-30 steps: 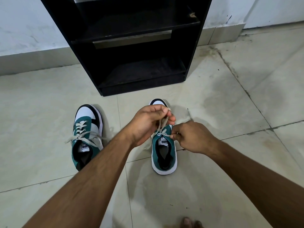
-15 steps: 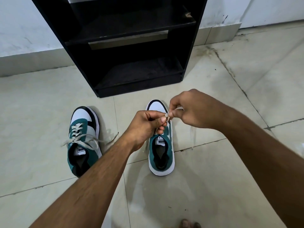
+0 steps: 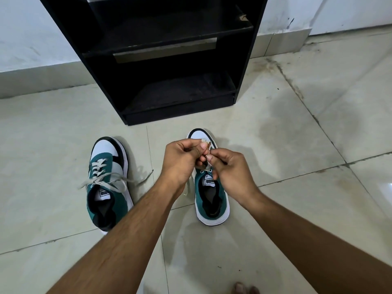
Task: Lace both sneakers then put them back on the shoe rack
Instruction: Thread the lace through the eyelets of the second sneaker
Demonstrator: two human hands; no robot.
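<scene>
Black rack (image 3: 244, 66) stands against the wall, open tiled floor (image 3: 297, 145) on both sides. Left hand (image 3: 182, 160) and right hand (image 3: 231, 172) meet over the right sneaker (image 3: 212, 200), fingers curled, pinching its flat lace (image 3: 206, 143). Left sneaker (image 3: 108, 183) sits beside it, apart, laced.
</scene>
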